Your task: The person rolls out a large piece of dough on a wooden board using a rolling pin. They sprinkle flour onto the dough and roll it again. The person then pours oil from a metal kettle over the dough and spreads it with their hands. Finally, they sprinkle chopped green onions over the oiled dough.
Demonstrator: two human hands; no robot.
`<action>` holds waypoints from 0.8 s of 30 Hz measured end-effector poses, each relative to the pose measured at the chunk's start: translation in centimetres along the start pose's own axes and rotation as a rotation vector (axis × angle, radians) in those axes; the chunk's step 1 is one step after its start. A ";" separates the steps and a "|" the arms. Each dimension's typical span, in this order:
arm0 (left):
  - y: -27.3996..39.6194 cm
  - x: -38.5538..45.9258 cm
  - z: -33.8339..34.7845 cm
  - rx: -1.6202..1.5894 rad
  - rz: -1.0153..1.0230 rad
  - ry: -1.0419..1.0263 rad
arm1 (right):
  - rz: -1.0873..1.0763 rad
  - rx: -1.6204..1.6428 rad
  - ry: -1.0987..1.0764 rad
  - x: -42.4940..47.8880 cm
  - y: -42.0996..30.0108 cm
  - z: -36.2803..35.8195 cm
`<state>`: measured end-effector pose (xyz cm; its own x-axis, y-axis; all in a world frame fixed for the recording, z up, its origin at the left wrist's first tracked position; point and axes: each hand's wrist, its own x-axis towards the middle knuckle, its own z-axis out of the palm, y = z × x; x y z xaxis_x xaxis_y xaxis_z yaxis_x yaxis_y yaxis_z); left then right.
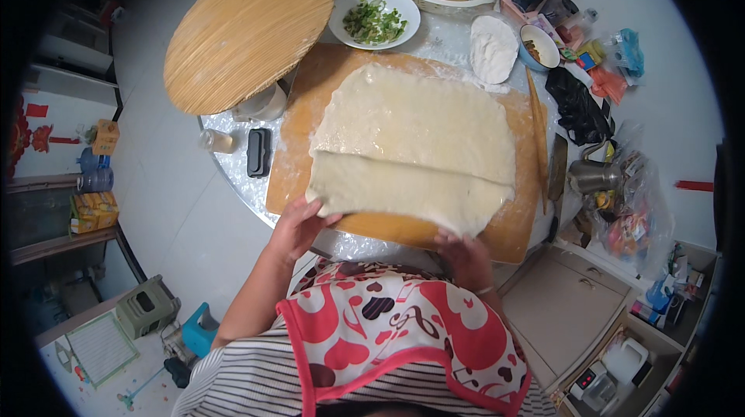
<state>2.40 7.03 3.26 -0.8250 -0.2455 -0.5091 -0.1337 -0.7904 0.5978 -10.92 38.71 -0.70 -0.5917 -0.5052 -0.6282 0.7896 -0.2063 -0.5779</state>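
A wide sheet of oiled dough lies on a wooden board, its near part folded over away from me. My left hand pinches the fold's near left corner between thumb and fingers. At the near right corner, my right hand is blurred, its fingers at the dough's edge; the dough partly hides them. A wooden rolling pin lies along the board's right side. Beyond the dough are a white plate of chopped green onions and a heap of flour.
A round slatted lid overhangs the table's left side, above a jar and a black case. On the right are a knife, a black plastic bag, a metal kettle and a small bowl. A food basket stands behind.
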 end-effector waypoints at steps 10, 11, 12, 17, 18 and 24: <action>-1.5 0.0 -2.8 0.367 -0.264 0.265 | 0.125 -0.303 0.126 -1.3 1.2 -0.7; -1.1 0.2 -2.9 0.487 -0.239 0.272 | 0.110 -0.323 0.138 -1.3 1.1 -0.5; -0.6 0.3 -3.1 0.607 -0.216 0.278 | 0.101 -0.370 0.143 -1.4 0.9 -0.7; 1.3 3.6 -4.4 1.039 0.188 0.509 | -0.080 -0.670 0.248 -1.0 -1.3 -4.7; 1.6 4.9 -4.4 1.051 0.280 0.520 | -0.126 -0.629 0.281 -1.0 -1.9 -4.6; 2.9 9.0 -2.9 1.099 0.305 0.567 | -0.438 -0.773 0.169 2.5 -5.5 -1.5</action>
<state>-3.80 0.91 -1.38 -0.5893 -0.7538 -0.2907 -0.5876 0.1529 0.7946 -16.98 39.82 0.08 -0.8778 -0.3716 -0.3023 0.1947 0.2999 -0.9339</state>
